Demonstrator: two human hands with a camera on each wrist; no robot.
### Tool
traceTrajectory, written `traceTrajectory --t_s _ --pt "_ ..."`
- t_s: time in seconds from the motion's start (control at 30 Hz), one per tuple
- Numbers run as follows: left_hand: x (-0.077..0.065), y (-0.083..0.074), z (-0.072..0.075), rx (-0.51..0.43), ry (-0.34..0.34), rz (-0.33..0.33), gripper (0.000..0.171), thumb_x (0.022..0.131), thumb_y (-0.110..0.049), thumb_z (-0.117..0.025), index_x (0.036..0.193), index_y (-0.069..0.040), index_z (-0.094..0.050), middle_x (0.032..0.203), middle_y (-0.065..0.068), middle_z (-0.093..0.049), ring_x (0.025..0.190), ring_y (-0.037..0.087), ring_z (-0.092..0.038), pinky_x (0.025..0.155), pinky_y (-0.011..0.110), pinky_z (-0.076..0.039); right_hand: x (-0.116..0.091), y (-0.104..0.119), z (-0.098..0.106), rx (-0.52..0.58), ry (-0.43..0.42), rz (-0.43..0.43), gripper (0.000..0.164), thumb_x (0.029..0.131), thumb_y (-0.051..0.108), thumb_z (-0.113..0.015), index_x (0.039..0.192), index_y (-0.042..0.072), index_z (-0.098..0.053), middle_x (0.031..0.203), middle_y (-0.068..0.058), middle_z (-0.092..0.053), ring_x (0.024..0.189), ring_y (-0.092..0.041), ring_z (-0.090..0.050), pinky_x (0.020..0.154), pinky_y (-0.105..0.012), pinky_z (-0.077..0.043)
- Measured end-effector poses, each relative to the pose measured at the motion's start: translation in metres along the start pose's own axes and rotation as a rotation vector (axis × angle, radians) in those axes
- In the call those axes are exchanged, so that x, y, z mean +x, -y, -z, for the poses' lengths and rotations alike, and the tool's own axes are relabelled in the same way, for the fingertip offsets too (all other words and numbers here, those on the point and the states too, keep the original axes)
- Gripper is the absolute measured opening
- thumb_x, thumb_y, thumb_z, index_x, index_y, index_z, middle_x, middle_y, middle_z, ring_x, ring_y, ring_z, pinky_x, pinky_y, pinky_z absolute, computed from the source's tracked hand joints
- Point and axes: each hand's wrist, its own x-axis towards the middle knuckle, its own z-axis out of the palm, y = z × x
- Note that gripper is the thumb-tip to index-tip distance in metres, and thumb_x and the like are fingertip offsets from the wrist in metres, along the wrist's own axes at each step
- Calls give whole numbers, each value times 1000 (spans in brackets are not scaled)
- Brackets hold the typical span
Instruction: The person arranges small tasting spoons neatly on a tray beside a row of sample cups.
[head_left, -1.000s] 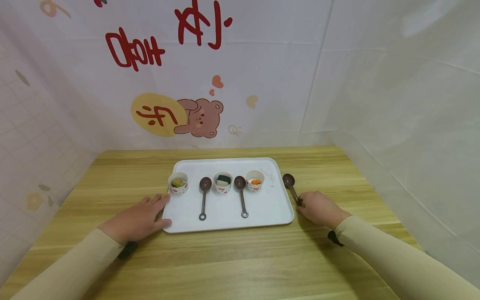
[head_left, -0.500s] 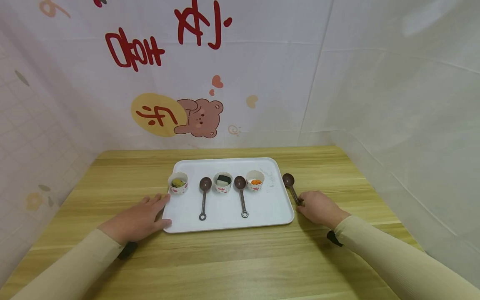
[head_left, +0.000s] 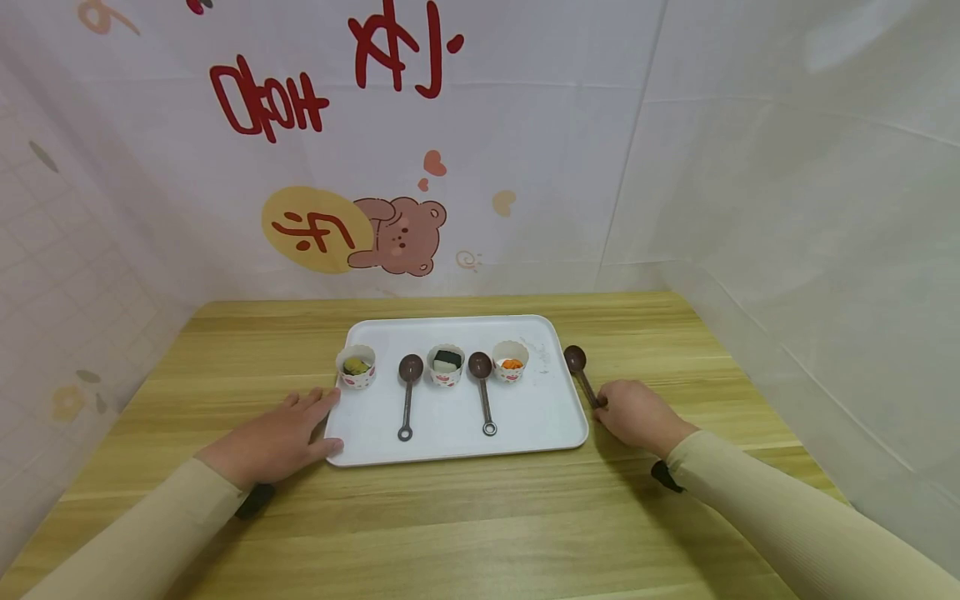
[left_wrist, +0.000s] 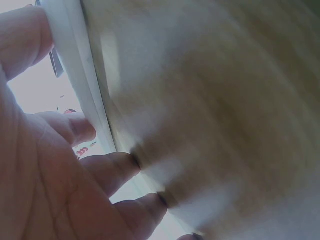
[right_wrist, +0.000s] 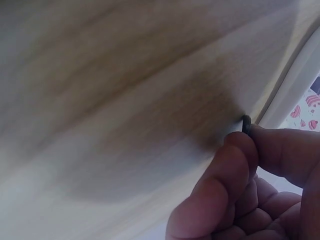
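Note:
A brown measuring spoon (head_left: pixel 575 359) lies just off the right edge of the white tray (head_left: pixel 450 437), bowl pointing away. My right hand (head_left: pixel 637 417) pinches the end of its handle between thumb and curled forefinger; in the right wrist view only the dark handle tip (right_wrist: pixel 246 123) shows. My left hand (head_left: pixel 281 437) rests at the tray's left edge with fingers spread, thumb on the rim and fingertips on the table beside it. On the tray sit two more brown spoons (head_left: pixel 410 368) and three patterned paper cups (head_left: pixel 446 377), one holding a green filling, one a rice ball, one something orange.
The wooden table (head_left: pixel 465 525) stretches in front of the tray and out to both sides. A white printed cloth (head_left: pixel 510 133) hangs behind the table, with further white sheets at the left and right.
The spoon in my right hand has shifted very slightly left and away from me, toward the tray's edge. My left hand, the tray and the cups have stayed in place.

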Motion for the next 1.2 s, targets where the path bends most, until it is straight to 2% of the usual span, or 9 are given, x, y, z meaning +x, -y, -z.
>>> traceTrajectory --t_s 0.4,0.97,1.2 --pt "0 0 0 3 -2 0 88 101 -57 -63 162 0 -36 160 40 -36 143 70 -32 111 76 -37 0 5 3 16 33 -66 24 98 15 -71 75 8 -68 65 0 -57 60 -14 -49 56 -27 -41" --pt "2 1 -3 -5 -1 5 86 101 -56 -62 162 -1 -36 161 39 -36 145 69 -30 112 76 -37 -1 1 6 75 40 -136 20 98 11 -66 80 4 -71 72 -3 -61 63 -16 -53 58 -28 -43" --pt "2 3 -3 6 -4 5 87 101 -58 -61 162 0 -36 161 39 -36 145 69 -31 112 75 -37 -1 4 10 85 22 -142 24 101 13 -65 80 5 -71 69 -2 -61 59 -13 -51 56 -26 -42"
